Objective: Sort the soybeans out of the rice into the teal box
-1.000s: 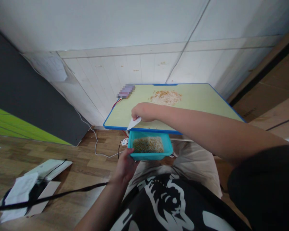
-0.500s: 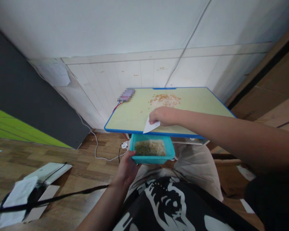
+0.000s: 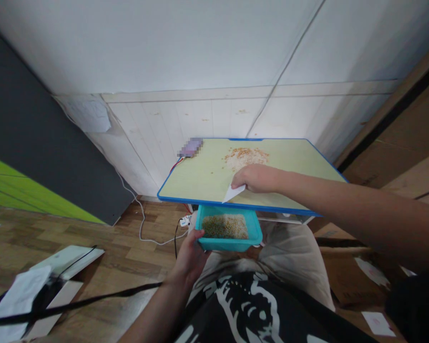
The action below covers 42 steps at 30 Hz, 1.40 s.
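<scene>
Compared with one second ago, the right hand (image 3: 255,177) has moved to the right along the front edge of the table (image 3: 200,176), and the paper goes with it. Its fingers are closed together on a small white paper piece (image 3: 233,193), whose pointed corner rests on the tabletop just before the blue edge. The left hand (image 3: 191,255) grips the teal plastic container (image 3: 229,244) at its left near corner and holds it below that edge, above the lap. Inside lies a layer of grains (image 3: 224,226). Farther back on the table is a loose pile of grains (image 3: 245,156), well apart from the paper.

I judge two risks. The container is held by one corner only, so it may tip and spill. The thin paper may also bend, and grains could then fall beside the container to the floor.
</scene>
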{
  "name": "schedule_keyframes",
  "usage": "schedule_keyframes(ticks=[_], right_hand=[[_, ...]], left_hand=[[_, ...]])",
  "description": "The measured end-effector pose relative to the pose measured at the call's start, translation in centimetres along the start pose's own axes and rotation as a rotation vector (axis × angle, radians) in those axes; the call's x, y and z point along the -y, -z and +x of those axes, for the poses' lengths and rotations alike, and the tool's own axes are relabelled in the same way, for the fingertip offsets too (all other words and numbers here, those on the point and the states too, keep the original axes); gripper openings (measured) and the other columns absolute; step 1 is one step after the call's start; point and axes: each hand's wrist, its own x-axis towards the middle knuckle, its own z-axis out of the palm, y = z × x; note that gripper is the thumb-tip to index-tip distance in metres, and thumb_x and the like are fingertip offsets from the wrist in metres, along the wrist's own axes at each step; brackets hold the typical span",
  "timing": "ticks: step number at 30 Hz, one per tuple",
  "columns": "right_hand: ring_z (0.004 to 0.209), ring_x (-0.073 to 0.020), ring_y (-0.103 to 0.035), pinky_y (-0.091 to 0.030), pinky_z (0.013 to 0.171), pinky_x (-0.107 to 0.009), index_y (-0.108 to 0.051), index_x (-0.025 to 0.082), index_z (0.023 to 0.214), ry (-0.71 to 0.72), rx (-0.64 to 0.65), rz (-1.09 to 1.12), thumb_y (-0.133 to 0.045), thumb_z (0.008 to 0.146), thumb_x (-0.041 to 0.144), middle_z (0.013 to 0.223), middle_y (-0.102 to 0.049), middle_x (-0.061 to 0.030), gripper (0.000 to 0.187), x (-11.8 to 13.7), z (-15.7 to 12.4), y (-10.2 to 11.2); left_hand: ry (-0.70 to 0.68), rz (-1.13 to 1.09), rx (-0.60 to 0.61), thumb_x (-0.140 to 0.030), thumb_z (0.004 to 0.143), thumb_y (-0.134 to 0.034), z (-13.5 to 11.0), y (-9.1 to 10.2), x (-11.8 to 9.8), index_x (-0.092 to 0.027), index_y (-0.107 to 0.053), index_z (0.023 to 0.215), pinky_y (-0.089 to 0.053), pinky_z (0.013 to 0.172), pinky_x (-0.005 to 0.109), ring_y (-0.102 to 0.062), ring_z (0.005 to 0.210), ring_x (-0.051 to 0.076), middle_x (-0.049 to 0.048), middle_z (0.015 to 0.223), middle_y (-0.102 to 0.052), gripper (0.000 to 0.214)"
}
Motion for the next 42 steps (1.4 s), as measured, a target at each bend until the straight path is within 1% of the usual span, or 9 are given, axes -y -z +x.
schedule_keyframes(ticks=[6, 10, 14, 20, 28, 31, 36, 39, 42], right_hand=[[0.120, -0.0251, -0.069, -0.050, 0.099, -0.037, -0.077, 0.022, 0.122, -0.175, -0.198, -0.067, -0.049, 0.094, 0.005, 0.128, -0.077, -0.0100, 0.043, 0.6, 2.4, 1.6], [0.124, -0.0276, -0.066, -0.050, 0.098, -0.036, -0.066, 0.017, 0.137, -0.282, -0.210, -0.107, -0.049, 0.093, 0.003, 0.137, -0.071, -0.0162, 0.049, 0.2, 5.7, 2.9], [0.125, -0.0309, -0.067, -0.050, 0.100, -0.038, -0.063, 0.016, 0.144, -0.352, -0.187, -0.121, -0.054, 0.093, 0.003, 0.137, -0.070, -0.0200, 0.054, -1.4, 9.1, 4.1], [0.127, -0.0377, -0.065, -0.050, 0.105, -0.044, -0.072, 0.005, 0.132, -0.470, -0.243, -0.187, -0.055, 0.090, 0.003, 0.130, -0.072, -0.0262, 0.045, -5.2, 12.2, 5.8], [0.120, -0.0340, -0.070, -0.054, 0.097, -0.039, -0.073, 0.007, 0.132, -0.642, -0.137, -0.375, -0.059, 0.086, 0.006, 0.123, -0.075, -0.0211, 0.048, -10.0, 13.1, 6.5], [0.116, -0.0344, -0.071, -0.055, 0.094, -0.040, -0.073, 0.008, 0.131, -0.712, -0.114, -0.386, -0.062, 0.086, 0.007, 0.121, -0.076, -0.0220, 0.047, -11.6, 13.3, 6.2], [0.120, -0.0331, -0.069, -0.054, 0.093, -0.037, -0.070, 0.007, 0.136, -0.918, -0.062, -0.344, -0.060, 0.091, 0.009, 0.128, -0.072, -0.0254, 0.045, -14.2, 12.8, 5.5], [0.122, -0.0319, -0.068, -0.052, 0.092, -0.035, -0.069, 0.003, 0.135, -1.002, -0.011, -0.319, -0.057, 0.094, 0.007, 0.128, -0.070, -0.0284, 0.043, -16.4, 12.1, 5.3], [0.114, -0.0318, -0.070, -0.051, 0.089, -0.034, -0.074, -0.007, 0.119, -1.001, 0.052, -0.316, -0.063, 0.087, 0.001, 0.115, -0.073, -0.0316, 0.034, -18.6, 11.8, 5.0]], left_hand=[[-0.016, 0.012, 0.025, -0.025, 0.069, -0.076, 0.4, 0.4, 0.5, -0.026, -0.071, 0.120, -0.056, 0.089, 0.039, -0.072, 0.113, 0.029, 0.0048, 0.118, -0.080, 0.051], [-0.020, 0.013, 0.062, -0.026, 0.068, -0.078, 0.4, 0.4, 0.5, -0.025, -0.072, 0.118, -0.056, 0.088, 0.037, -0.072, 0.113, 0.028, 0.0056, 0.117, -0.081, 0.050], [-0.021, 0.017, 0.083, -0.029, 0.070, -0.078, 0.2, 0.1, 0.5, -0.024, -0.072, 0.119, -0.055, 0.091, 0.040, -0.072, 0.112, 0.029, 0.0061, 0.113, -0.081, 0.050], [-0.012, 0.009, 0.010, -0.030, 0.062, -0.078, 0.3, 0.1, 0.9, -0.023, -0.071, 0.115, -0.053, 0.094, 0.042, -0.070, 0.115, 0.033, 0.0079, 0.114, -0.080, 0.054], [-0.019, -0.004, 0.005, -0.028, 0.061, -0.079, 0.3, -0.1, 1.2, -0.022, -0.074, 0.117, -0.051, 0.083, 0.036, -0.071, 0.103, 0.028, 0.0069, 0.109, -0.080, 0.056], [-0.023, -0.028, 0.018, -0.028, 0.065, -0.078, 0.4, 0.0, 1.4, -0.024, -0.072, 0.125, -0.050, 0.087, 0.038, -0.069, 0.111, 0.030, 0.0066, 0.117, -0.080, 0.061], [0.010, -0.056, -0.025, -0.028, 0.063, -0.079, 1.0, 0.4, 2.0, -0.024, -0.071, 0.126, -0.051, 0.093, 0.041, -0.069, 0.115, 0.033, 0.0077, 0.110, -0.080, 0.064], [0.017, -0.070, -0.016, -0.030, 0.062, -0.080, 1.6, 0.7, 2.1, -0.025, -0.070, 0.127, -0.053, 0.095, 0.044, -0.070, 0.114, 0.035, 0.0086, 0.113, -0.079, 0.067], [0.039, -0.082, 0.024, -0.030, 0.060, -0.083, 2.3, 1.2, 2.1, -0.029, -0.071, 0.127, -0.055, 0.092, 0.047, -0.072, 0.112, 0.037, 0.0086, 0.114, -0.079, 0.069]])
